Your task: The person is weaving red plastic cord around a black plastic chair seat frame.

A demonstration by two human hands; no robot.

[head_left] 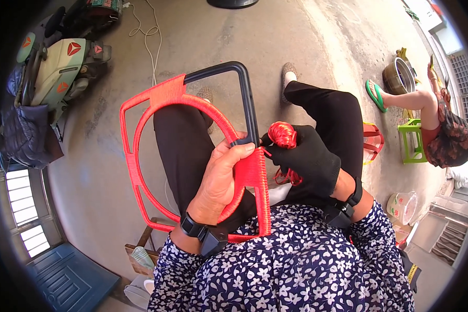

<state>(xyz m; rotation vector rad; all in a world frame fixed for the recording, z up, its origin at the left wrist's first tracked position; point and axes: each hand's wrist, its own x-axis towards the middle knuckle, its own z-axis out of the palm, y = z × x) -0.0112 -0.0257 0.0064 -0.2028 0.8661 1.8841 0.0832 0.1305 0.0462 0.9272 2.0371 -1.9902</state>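
Observation:
A squared frame with a ring inside it (167,92) lies over my lap, most of it wound tightly in red cord. Its upper right stretch is a bare black bar (247,96). My bare left hand (216,174) is closed on the frame's right side, thumb pressed where the red winding meets the black bar. In a black glove, my right hand (311,158) is closed around a bundle of shiny red cord (282,135), just right of that spot. Loose loops of red cord (291,178) hang below the gloved fingers.
At the left stands a pale green scooter (62,62) beside a white cable (152,32) on the floor. To the right, another person in green sandals (375,96) sits on a green stool (412,143). Near them are a metal pot (398,75) and a white bucket (402,207).

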